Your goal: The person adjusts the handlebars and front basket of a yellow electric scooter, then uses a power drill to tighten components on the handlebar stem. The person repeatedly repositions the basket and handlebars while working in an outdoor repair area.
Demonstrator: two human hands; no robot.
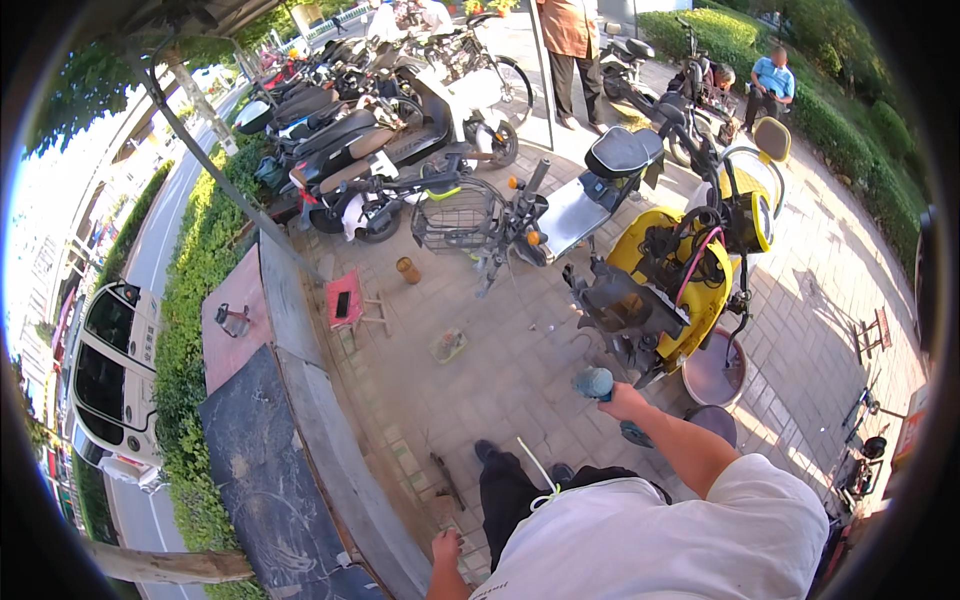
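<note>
My right hand (626, 403) is wrapped round the handle of a teal cordless power tool (593, 383). Its rounded head juts out to the left, and the lower end shows below my wrist. Just ahead and to the right stands a yellow scooter (690, 345), its wiring and dark inner parts exposed. The tool is close to the scooter, apparently not touching it. My left hand (447, 545) hangs low by my left side, fingers curled, with nothing visible in it. Near it on the paving lies a dark, long object (445, 474) I cannot name.
A round tub (714, 368) sits beside the scooter. Left of centre are a red folding stool (344, 303) with a phone on it, a brown canister (408, 270) and a small tray (449, 346). Parked scooters (345, 145) line the back. Other people stand and sit farther off.
</note>
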